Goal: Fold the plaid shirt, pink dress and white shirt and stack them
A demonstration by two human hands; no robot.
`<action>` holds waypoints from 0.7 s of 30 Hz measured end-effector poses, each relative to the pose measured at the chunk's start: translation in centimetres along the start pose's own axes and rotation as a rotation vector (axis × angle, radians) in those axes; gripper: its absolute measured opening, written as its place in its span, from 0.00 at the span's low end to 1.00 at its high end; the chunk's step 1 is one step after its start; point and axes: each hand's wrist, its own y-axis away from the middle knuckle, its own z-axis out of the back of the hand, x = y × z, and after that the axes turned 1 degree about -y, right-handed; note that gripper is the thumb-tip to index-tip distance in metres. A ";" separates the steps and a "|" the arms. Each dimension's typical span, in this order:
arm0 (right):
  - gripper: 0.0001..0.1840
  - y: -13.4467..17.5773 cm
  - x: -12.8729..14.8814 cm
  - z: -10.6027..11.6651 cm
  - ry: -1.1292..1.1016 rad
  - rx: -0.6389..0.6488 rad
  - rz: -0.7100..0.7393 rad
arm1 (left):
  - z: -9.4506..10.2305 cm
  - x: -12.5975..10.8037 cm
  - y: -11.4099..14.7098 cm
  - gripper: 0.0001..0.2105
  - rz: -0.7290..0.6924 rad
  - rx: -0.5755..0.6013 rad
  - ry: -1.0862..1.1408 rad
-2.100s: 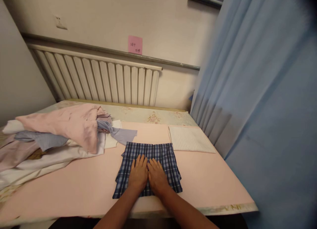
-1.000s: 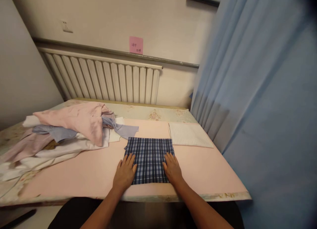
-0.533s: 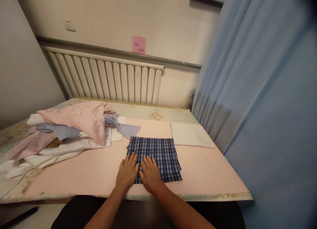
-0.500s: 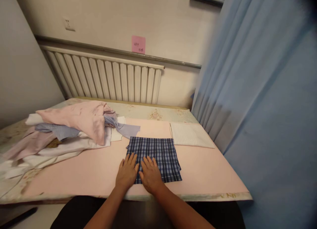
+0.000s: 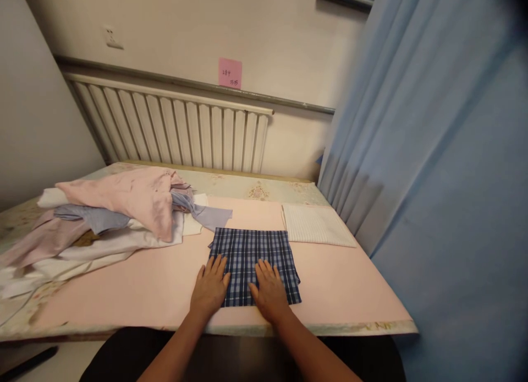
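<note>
Your forearms (image 5: 310,343) reach over the near edge of the surface (image 5: 350,329), angling inward; your left hand (image 5: 209,287) and right hand (image 5: 270,293) lie palm down, apart, fingers extended toward the far edge, thumbs facing each other.

Two hands (image 5: 209,288) (image 5: 270,291) — one plaid cloth (image 5: 244,266); one striped cloth (image 5: 319,225); one note (image 5: 230,74).
</note>
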 end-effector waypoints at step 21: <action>0.27 0.9 -2.9 1.2 0.060 0.004 -0.105 | -0.4 -7.7 -3.8 0.24 -0.157 0.004 0.016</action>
